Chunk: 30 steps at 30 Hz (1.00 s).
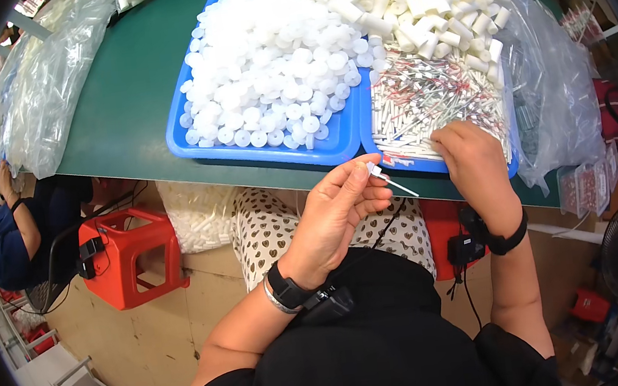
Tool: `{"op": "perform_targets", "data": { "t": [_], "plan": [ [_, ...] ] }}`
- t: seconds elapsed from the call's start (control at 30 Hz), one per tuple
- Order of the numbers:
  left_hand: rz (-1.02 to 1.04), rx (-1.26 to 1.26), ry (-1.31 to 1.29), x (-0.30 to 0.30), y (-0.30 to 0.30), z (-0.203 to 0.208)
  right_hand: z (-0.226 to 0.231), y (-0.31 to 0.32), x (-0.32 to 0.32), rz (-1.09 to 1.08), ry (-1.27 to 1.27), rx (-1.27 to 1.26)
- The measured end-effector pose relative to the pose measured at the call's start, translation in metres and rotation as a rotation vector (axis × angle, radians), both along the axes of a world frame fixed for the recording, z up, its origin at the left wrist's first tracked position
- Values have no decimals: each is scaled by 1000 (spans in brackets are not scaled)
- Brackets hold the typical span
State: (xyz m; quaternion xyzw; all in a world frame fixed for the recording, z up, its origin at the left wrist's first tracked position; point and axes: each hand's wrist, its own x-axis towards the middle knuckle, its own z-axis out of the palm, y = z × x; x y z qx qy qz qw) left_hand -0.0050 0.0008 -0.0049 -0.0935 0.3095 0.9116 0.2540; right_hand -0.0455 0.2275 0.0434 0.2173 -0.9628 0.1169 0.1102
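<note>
Green table (111, 131), bearing a left blue tray (259, 155) heaped with discs (258, 84) and a right blue tray (513, 164) of thin sticks (407, 117); over the latter the right hand (477, 166) is held, fingers bent, any grip hidden; in front, by the left hand (330, 213), a white stick (397, 184) is pinched near one end and could be dropped if the pinch is loosened
</note>
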Motion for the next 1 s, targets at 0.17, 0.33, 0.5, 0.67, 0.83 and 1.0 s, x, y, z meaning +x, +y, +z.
{"op": "perform_targets", "data": {
  "t": [0.17, 0.33, 0.5, 0.67, 0.83, 1.0],
  "plan": [
    [11, -9, 3, 0, 3, 0, -3, -1, -12, 86, -25, 183],
    [42, -11, -6, 0, 3, 2, -5, 8, -17, 122, -39, 31],
    [68, -20, -3, -3, 0, 11, 1, 5, -9, 32, -141, -221],
    [136, -4, 36, -11, -1, 16, 0, -6, 7, 131, -117, -484],
    [137, -21, 45, -15, 6, 18, 5, -20, 20, 48, -183, -572],
    [135, -23, 39, -14, 9, 16, 7, -22, 21, 78, -160, -535]
  ]
}}
